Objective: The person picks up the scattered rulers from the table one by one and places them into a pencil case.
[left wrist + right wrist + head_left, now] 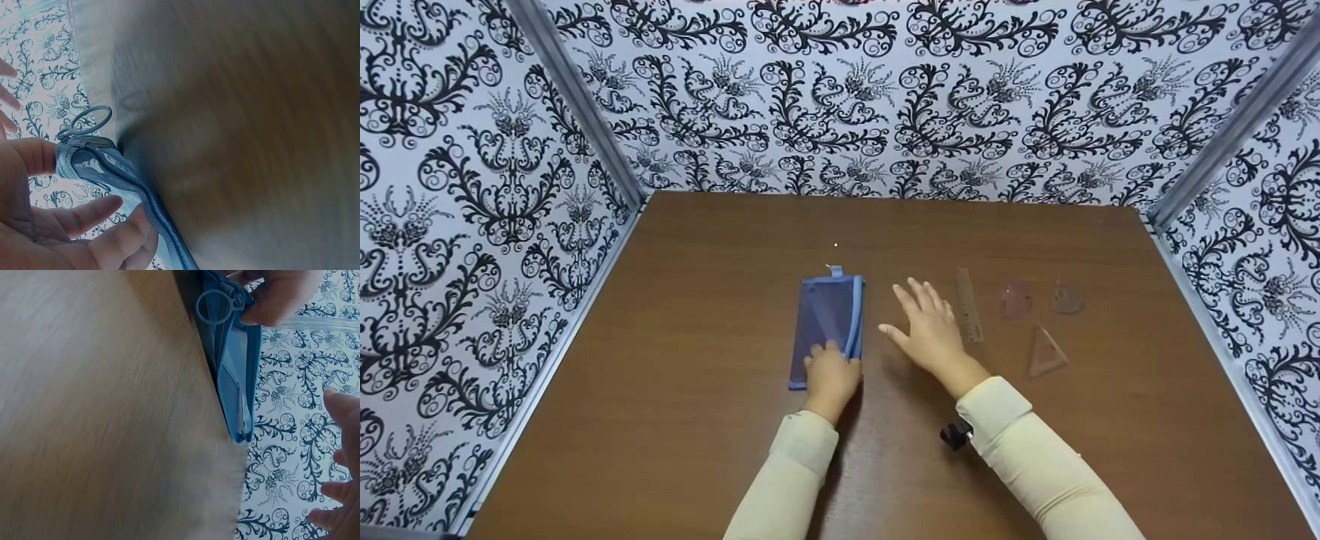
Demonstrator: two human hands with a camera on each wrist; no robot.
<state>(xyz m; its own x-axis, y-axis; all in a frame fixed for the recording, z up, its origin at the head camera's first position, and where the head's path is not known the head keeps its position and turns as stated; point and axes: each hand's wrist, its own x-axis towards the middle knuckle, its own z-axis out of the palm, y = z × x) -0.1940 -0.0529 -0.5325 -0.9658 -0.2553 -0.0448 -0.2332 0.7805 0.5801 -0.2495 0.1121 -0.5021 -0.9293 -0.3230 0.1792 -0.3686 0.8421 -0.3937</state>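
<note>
With our left hand [832, 377] we pinch the near end of the blue pouch [823, 311], which lies mid-table, mouth parted; the step in hand looks like holding it open. Our right hand [933, 335], fingers spread and holding nothing, hovers between it and the ruler [969, 306] on the right; next probably calls for pinching that thin ruler by an edge.

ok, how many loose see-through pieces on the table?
4: ruler just right of the right hand; pink piece right of the ruler; greyish piece farthest right; triangle nearest the person. Any inside the pouch may be hidden.
</note>
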